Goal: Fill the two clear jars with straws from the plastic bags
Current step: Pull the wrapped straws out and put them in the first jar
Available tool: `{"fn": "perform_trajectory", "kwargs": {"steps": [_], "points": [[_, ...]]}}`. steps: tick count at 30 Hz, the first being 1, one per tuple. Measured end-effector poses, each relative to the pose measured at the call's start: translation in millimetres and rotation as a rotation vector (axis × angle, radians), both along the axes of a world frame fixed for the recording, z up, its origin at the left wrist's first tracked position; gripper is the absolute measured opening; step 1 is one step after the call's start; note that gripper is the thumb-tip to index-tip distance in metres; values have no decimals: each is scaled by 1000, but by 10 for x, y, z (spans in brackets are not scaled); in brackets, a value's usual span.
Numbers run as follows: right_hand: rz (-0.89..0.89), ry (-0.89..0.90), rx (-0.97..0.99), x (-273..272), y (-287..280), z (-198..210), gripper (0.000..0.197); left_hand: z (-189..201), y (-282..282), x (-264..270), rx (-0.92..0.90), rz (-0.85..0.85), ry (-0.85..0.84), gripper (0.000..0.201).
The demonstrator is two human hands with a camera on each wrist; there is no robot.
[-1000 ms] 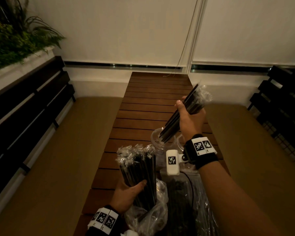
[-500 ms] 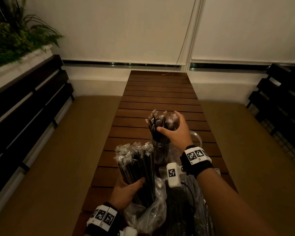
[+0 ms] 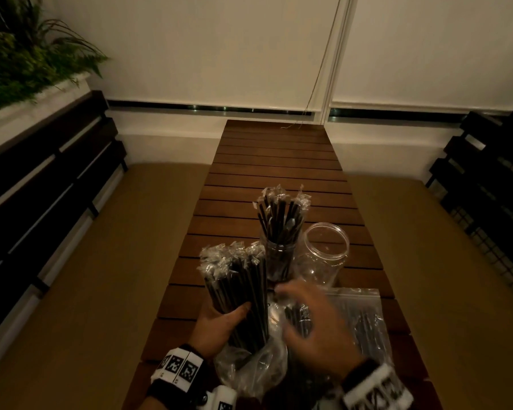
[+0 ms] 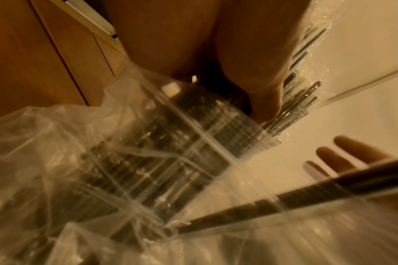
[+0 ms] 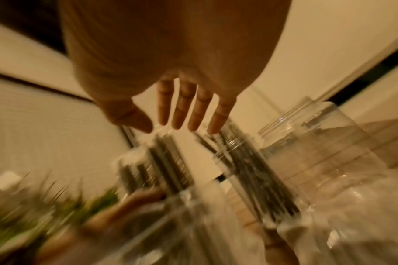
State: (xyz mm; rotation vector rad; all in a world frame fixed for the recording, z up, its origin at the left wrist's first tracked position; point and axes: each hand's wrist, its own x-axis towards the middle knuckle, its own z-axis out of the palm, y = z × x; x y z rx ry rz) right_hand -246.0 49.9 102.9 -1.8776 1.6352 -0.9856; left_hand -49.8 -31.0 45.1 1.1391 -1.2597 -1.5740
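Two clear jars stand mid-table. The left jar [image 3: 280,255] holds a bunch of black wrapped straws [image 3: 281,216]; the right jar [image 3: 323,255] holds none. My left hand [image 3: 219,324] grips an upright bundle of black straws [image 3: 237,288] rising out of a crumpled plastic bag [image 3: 249,371]. My right hand [image 3: 314,324] hovers blurred just near of the jars, fingers straight and spread, holding nothing. In the right wrist view the right hand's fingers [image 5: 184,107] point toward the straw-filled jar [image 5: 245,172] and the other jar [image 5: 318,143]. The left wrist view shows my thumb [image 4: 261,86] pressing the bundle.
A zip bag of straws [image 3: 359,321] lies flat at the near right of the slatted wooden table [image 3: 273,161]. Cushioned benches flank the table on both sides. A planter with greenery [image 3: 21,54] sits at the far left.
My right hand set its bunch of straws into the left jar, let go, and drew back toward me with fingers spread. The left hand kept its bundle in place.
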Motion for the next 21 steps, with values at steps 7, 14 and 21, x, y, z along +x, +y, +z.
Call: {"fn": "perform_trajectory", "kwargs": {"steps": [7,14,21], "points": [[205,264,-174,462,202,-449,50,35,10,-12,-2,-12,4,16],[-144,-72,-75,449,18,-407,34,29,20,-13,8,13,30,27],[-68,-50,312,205,-347,-417,116,61,24,5,-38,-27,24,37]]}}
